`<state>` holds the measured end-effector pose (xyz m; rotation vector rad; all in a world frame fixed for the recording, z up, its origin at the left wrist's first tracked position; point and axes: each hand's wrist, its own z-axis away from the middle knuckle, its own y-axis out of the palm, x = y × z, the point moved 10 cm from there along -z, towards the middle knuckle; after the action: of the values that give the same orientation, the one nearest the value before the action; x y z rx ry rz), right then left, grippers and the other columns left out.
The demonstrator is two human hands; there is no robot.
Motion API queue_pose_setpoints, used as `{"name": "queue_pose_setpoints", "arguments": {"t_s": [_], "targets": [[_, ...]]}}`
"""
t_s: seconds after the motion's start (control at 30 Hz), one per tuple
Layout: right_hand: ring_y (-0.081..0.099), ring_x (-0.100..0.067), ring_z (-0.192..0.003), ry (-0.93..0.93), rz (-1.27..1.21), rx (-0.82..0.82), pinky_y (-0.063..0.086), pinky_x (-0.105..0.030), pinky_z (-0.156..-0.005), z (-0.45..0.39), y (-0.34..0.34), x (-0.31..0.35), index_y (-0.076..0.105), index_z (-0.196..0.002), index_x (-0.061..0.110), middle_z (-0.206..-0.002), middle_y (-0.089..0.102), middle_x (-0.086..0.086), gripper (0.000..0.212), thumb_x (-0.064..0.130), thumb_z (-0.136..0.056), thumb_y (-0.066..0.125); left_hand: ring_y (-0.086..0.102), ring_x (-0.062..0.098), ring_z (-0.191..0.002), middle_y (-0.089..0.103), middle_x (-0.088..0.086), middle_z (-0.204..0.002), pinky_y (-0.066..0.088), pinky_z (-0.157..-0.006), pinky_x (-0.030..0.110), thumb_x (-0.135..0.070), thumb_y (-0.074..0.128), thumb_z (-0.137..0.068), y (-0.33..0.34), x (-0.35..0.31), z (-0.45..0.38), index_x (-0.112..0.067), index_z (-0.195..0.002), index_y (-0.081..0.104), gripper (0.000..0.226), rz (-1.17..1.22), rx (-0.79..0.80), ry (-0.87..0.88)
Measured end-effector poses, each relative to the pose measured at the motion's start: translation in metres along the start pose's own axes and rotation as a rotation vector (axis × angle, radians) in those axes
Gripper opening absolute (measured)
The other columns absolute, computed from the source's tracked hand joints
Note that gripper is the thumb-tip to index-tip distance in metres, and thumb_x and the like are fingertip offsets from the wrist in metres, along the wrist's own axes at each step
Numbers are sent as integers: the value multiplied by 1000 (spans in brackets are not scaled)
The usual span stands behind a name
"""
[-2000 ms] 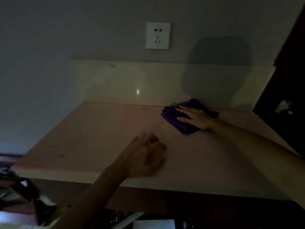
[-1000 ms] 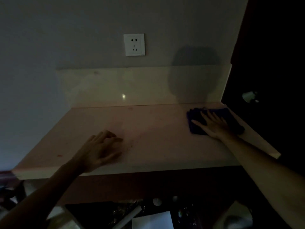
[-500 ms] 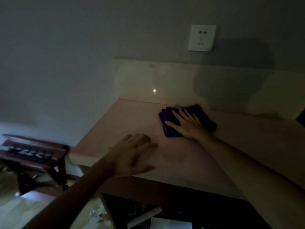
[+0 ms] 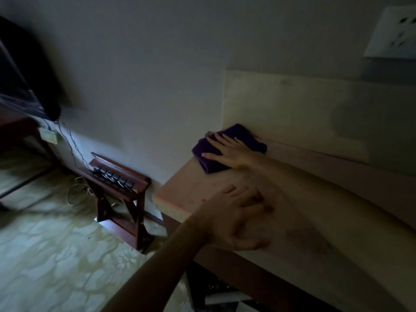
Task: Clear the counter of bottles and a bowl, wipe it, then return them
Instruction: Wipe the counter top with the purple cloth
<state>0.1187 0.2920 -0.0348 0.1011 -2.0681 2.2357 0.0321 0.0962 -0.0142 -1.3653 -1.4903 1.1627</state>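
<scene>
The purple cloth (image 4: 227, 145) lies at the back left corner of the table (image 4: 292, 221), touching the back wall. Your right hand (image 4: 229, 150) presses flat and open on it. Your left hand (image 4: 231, 219) rests flat and open on the table's front, holding nothing.

A: Count?
B: One folded purple cloth (image 4: 227, 147), one pale pink stone counter (image 4: 292, 221), two bare hands, one white wall socket plate (image 4: 396, 32).
A: Floor side?
B: One dark red wooden stand (image 4: 121, 188), one black screen (image 4: 24, 75).
</scene>
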Motion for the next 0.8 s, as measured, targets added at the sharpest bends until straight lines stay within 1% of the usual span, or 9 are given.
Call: {"name": "queue_pose_setpoints", "arguments": {"t_s": [0.1,0.17,0.27,0.37,0.53,0.67,0.7,0.8], "targets": [[-4,-15,-151,-48,1,-2,-1,-45,-120,15,1,1,-3,-154,39,-164,-7,8,84,81,-83,17,46,16,-119,42,-2,-141,34,-101,33,-70,46,-84,0,3,1,-29,-143,42,72,-75,-14,-25],[-3,-14,-151,-53,-18,-1,0,-45,-120,31,3,-5,0,-153,41,-164,-5,10,84,82,-82,19,48,18,-117,47,0,-136,37,-101,36,-69,45,-85,-1,1,2,-26,-140,47,70,-126,-35,-39],[-3,-12,-151,-37,-36,-13,0,-44,-121,69,4,-28,1,-152,44,-164,-5,12,83,83,-81,21,52,20,-106,53,3,-128,42,-89,36,-65,43,-88,-2,-6,6,-21,-135,54,65,-148,-65,-50],[-3,-11,-151,18,-47,-22,1,-44,-122,119,4,-70,0,-151,46,-163,-5,14,83,84,-80,20,56,22,-104,56,5,-128,43,-82,34,-64,48,-87,1,-24,7,-19,-133,57,65,-154,-83,-26],[-2,-10,-151,235,-71,-57,4,-47,-121,227,1,-155,1,-150,50,-163,-3,16,91,92,-70,13,57,21,-101,56,2,-124,46,-80,35,-71,44,-86,1,-64,-14,-22,-131,58,68,-157,-78,62],[-2,-11,-151,435,-85,-81,3,-45,-122,331,0,-215,2,-150,50,-163,-3,14,102,97,-59,5,56,20,-105,54,-1,-126,44,-83,32,-78,36,-84,7,-89,-36,-28,-134,54,73,-189,-47,93],[-3,-11,-151,483,-82,-81,2,-44,-122,358,0,-227,2,-151,48,-163,-4,13,100,95,-62,6,56,20,-104,54,-2,-124,43,-82,32,-79,36,-84,7,-92,-39,-29,-134,54,73,-182,-54,96],[-3,-12,-151,641,-64,-55,4,-44,-119,437,7,-261,2,-152,44,-163,-5,12,79,79,-84,20,56,20,-102,54,-3,-120,41,-80,33,-78,33,-84,7,-96,-41,-28,-131,57,73,-157,-87,102]]}}
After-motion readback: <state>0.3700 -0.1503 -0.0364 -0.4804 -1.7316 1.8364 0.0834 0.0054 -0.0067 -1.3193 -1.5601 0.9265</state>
